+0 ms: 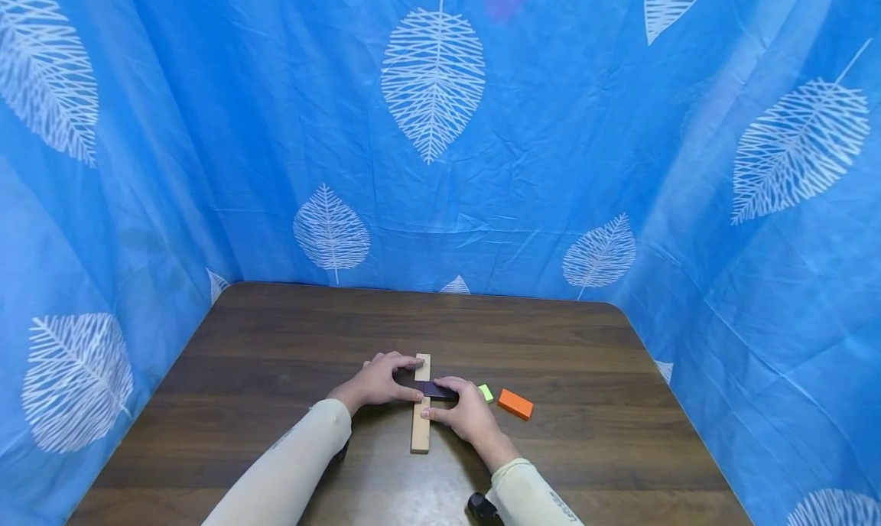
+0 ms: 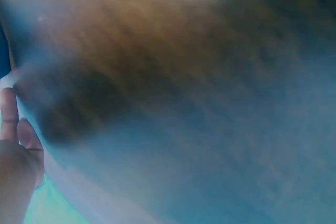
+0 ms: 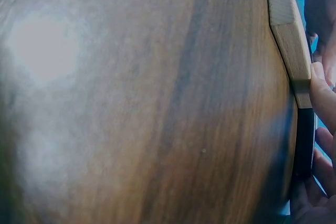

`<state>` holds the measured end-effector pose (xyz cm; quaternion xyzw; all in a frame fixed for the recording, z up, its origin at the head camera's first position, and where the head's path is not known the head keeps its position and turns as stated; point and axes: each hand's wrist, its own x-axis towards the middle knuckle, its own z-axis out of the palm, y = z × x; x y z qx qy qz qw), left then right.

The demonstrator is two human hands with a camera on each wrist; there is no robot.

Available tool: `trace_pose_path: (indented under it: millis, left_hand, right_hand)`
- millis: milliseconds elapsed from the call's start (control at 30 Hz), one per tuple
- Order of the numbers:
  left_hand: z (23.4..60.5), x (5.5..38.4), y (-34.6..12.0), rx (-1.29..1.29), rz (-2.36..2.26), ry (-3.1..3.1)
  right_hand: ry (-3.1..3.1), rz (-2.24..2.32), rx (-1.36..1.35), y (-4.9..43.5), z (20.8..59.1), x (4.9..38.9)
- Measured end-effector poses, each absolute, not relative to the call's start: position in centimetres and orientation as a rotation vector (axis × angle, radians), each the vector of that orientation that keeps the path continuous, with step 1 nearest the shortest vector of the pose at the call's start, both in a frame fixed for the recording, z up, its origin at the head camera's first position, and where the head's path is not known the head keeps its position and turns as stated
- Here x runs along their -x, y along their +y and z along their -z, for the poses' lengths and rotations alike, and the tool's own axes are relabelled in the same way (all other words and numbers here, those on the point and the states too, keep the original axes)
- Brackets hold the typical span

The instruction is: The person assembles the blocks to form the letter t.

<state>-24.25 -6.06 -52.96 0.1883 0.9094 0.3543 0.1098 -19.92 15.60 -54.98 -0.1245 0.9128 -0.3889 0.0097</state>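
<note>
In the head view, pale wooden pieces [image 1: 420, 433] form a narrow upright line on the table, crossed midway by a black block [image 1: 443, 392]. From the left, my left hand [image 1: 375, 381] curves its thumb and fingers round the black block's left end, fingertips at the wood. My right hand [image 1: 470, 413] holds the right part, thumb near the lower wood and fingers behind the black block. The right wrist view has the thumb touching the wooden piece [image 3: 290, 35], above the black block [image 3: 304, 142]. Only part of the left hand [image 2: 21, 150] shows in the blurred left wrist view.
A lime-green block [image 1: 486, 393] lies just beyond the right hand, with an orange block [image 1: 515, 404] farther right. The brown wooden table [image 1: 310, 319] backs onto a blue curtain [image 1: 440, 205] with white leaf prints, which also hangs at both sides.
</note>
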Motion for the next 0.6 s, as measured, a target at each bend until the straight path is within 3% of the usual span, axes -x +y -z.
trace_pose_path:
  millis: [600]
  left_hand:
    - [53.55, 23.88, -5.81, -0.651, -0.971, 2.711]
  right_hand:
    - [2.867, 1.232, 0.425, 15.66, 55.01, 19.77]
